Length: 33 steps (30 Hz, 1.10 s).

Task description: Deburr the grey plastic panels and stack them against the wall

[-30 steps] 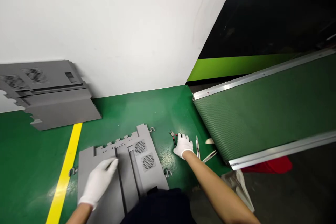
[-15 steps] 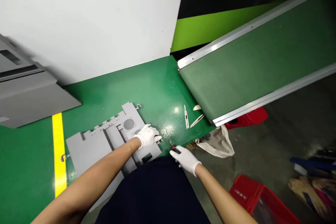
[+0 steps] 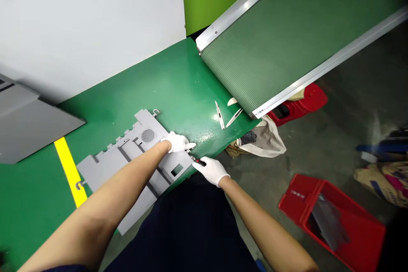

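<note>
White-gloved R hand (image 3: 211, 171) pinching red-handled tool (image 3: 196, 160), tip just by L hand (image 3: 177, 142), whose fingers sit together at edge of grey panel (image 3: 140, 125); can't tell if holding anything. Panel lies flat on green worktop (image 3: 137, 80). Knife (image 3: 219, 114), blade (image 3: 234, 117) nearby; conveyor (image 3: 287, 38), red bin (image 3: 347, 229) farther.
</note>
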Each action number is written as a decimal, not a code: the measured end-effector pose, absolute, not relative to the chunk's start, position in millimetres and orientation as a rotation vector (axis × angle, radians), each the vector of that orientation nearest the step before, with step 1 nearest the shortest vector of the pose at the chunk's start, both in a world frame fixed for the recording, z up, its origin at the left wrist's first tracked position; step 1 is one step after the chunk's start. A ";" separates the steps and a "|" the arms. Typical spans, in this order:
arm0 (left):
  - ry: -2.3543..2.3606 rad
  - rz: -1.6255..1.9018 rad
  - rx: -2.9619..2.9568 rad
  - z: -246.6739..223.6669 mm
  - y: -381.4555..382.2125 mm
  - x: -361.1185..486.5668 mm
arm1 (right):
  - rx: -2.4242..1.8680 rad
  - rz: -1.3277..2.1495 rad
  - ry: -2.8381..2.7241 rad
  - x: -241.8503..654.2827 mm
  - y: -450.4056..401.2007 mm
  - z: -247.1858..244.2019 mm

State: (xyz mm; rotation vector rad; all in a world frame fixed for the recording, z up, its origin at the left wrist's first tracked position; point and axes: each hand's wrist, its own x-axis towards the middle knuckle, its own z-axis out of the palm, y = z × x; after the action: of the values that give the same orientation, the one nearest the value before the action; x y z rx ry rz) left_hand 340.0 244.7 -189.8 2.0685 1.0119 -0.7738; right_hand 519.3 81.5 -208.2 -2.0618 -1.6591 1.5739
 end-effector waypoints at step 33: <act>1.012 -0.667 2.104 -208.1 244.4 336.9 | -2.135 1.477 -2.038 509.1 98.6 -213.0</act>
State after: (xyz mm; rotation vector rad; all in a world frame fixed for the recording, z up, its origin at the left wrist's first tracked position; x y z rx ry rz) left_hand 336.9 244.4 -208.1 2.1039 1.0120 -0.6672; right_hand 509.1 98.6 -213.0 -2.1352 -2.0379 1.4767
